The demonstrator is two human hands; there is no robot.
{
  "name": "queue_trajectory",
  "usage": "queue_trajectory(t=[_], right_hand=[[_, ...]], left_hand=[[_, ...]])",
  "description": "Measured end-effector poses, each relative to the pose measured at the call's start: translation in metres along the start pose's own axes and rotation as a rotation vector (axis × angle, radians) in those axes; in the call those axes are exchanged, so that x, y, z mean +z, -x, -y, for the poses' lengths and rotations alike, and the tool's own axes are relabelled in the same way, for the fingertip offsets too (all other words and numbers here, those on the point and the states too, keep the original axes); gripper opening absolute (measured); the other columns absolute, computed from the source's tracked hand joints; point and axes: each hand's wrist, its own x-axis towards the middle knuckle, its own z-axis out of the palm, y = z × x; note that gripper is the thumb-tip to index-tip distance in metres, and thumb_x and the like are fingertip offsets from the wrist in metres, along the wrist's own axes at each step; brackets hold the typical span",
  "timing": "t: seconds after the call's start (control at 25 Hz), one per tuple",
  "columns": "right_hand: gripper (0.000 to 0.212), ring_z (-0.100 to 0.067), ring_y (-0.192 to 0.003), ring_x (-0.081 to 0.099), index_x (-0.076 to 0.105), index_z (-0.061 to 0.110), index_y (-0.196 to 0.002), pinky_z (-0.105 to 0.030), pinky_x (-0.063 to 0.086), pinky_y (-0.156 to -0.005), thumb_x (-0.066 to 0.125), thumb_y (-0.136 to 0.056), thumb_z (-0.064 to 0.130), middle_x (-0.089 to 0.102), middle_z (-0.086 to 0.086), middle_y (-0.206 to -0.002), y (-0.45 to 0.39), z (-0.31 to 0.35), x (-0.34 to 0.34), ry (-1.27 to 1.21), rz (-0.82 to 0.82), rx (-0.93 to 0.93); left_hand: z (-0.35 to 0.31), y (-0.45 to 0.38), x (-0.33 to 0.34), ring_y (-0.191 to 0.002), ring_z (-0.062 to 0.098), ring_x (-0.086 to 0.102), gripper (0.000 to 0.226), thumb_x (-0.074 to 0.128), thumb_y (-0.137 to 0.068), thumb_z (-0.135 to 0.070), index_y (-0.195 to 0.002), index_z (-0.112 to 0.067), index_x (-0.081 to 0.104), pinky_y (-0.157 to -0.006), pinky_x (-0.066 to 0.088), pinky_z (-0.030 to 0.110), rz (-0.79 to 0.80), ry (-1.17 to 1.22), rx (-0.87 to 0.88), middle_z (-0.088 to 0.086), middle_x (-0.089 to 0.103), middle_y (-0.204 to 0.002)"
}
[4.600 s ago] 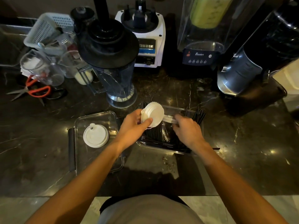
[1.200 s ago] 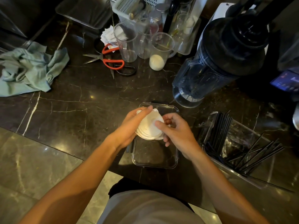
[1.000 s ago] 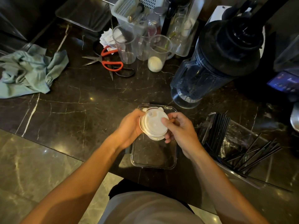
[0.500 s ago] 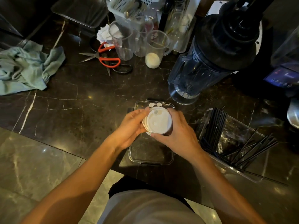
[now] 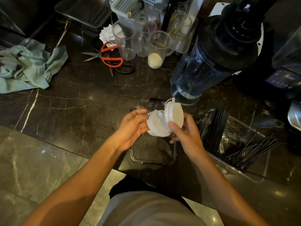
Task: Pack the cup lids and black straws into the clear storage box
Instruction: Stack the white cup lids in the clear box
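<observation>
My left hand point(image 5: 132, 128) holds a small stack of white cup lids point(image 5: 157, 125) by its left edge. My right hand point(image 5: 187, 136) grips one white lid point(image 5: 175, 115) tilted upright, lifted off the stack's right side. Both hands hover over a clear rectangular box lid point(image 5: 153, 154) lying flat on the dark marble counter. To the right stands the clear storage box point(image 5: 231, 167) with several black straws point(image 5: 216, 126) inside, some leaning out over its far right end.
A blender jar with a black lid point(image 5: 211, 54) stands just behind the hands. Red-handled scissors point(image 5: 107, 58), clear measuring cups point(image 5: 158, 48) and a white basket point(image 5: 128, 7) sit at the back. A green cloth point(image 5: 27, 66) lies far left. The counter edge runs diagonally below my arms.
The lids were held together as one stack half a second ago; now my right hand has tipped the top lid up and away to the right.
</observation>
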Motion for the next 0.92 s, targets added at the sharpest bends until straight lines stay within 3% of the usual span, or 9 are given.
queue_trajectory(t=[0.08, 0.16, 0.24, 0.36, 0.48, 0.64, 0.92], right_hand=[[0.063, -0.021, -0.085, 0.074, 0.051, 0.021, -0.138, -0.034, 0.061, -0.06, 0.075, -0.084, 0.042, 0.072, -0.007, -0.116, -0.001, 0.0, -0.001, -0.106, -0.046, 0.024], [0.067, -0.02, -0.087, 0.074, 0.049, 0.022, -0.141, -0.034, 0.062, -0.063, 0.076, -0.083, 0.041, 0.071, -0.006, -0.118, 0.0, -0.002, -0.001, -0.057, -0.052, 0.021], [0.073, -0.017, -0.095, 0.073, 0.046, 0.026, -0.143, -0.031, 0.061, -0.067, 0.08, -0.081, 0.044, 0.067, -0.001, -0.125, 0.002, -0.003, 0.001, 0.03, -0.045, 0.005], [0.08, -0.006, -0.116, 0.062, 0.044, 0.035, -0.143, -0.024, 0.057, -0.085, 0.088, -0.077, 0.046, 0.057, 0.015, -0.132, 0.005, 0.0, 0.004, 0.247, -0.031, -0.03], [0.091, 0.0, -0.123, 0.05, 0.039, 0.036, -0.146, -0.018, 0.047, -0.09, 0.089, -0.072, 0.053, 0.049, 0.017, -0.14, 0.007, 0.005, 0.012, 0.496, -0.021, -0.051], [0.093, -0.014, -0.129, 0.054, 0.037, 0.032, -0.147, -0.036, 0.052, -0.098, 0.086, -0.072, 0.059, 0.05, 0.01, -0.148, 0.007, 0.005, 0.021, 0.633, -0.088, -0.058], [0.093, -0.02, -0.125, 0.058, 0.033, 0.029, -0.146, -0.043, 0.057, -0.093, 0.082, -0.074, 0.062, 0.049, 0.006, -0.146, 0.009, 0.006, 0.025, 0.767, -0.056, -0.055]], left_hand=[[-0.001, 0.001, -0.003, -0.101, 0.031, 0.073, 0.035, 0.055, -0.102, -0.003, -0.137, 0.0, 0.054, -0.089, 0.062, 0.041, 0.002, -0.019, 0.006, 0.023, 0.073, -0.121], [-0.001, 0.005, -0.003, -0.101, 0.029, 0.076, 0.031, 0.053, -0.103, -0.004, -0.133, -0.003, 0.061, -0.089, 0.063, 0.039, 0.016, -0.045, 0.02, 0.019, 0.075, -0.12], [-0.001, 0.008, -0.003, -0.106, 0.03, 0.075, 0.03, 0.052, -0.104, -0.005, -0.13, -0.003, 0.065, -0.092, 0.061, 0.041, 0.042, -0.071, 0.036, 0.017, 0.075, -0.122], [-0.001, 0.01, 0.0, -0.113, 0.032, 0.073, 0.031, 0.052, -0.104, -0.006, -0.131, -0.004, 0.066, -0.093, 0.061, 0.043, 0.068, -0.105, 0.048, 0.016, 0.074, -0.125], [-0.002, 0.01, 0.005, -0.108, 0.03, 0.075, 0.029, 0.052, -0.104, -0.006, -0.128, -0.007, 0.068, -0.089, 0.063, 0.042, 0.036, -0.132, 0.045, 0.013, 0.076, -0.12], [0.002, 0.01, 0.007, -0.098, 0.033, 0.073, 0.028, 0.049, -0.103, -0.001, -0.122, -0.008, 0.068, -0.084, 0.062, 0.04, 0.017, -0.115, 0.03, 0.02, 0.075, -0.116], [0.003, 0.013, 0.003, -0.103, 0.032, 0.073, 0.032, 0.051, -0.102, -0.003, -0.131, -0.005, 0.064, -0.084, 0.063, 0.04, 0.031, -0.061, 0.011, 0.021, 0.072, -0.125]])
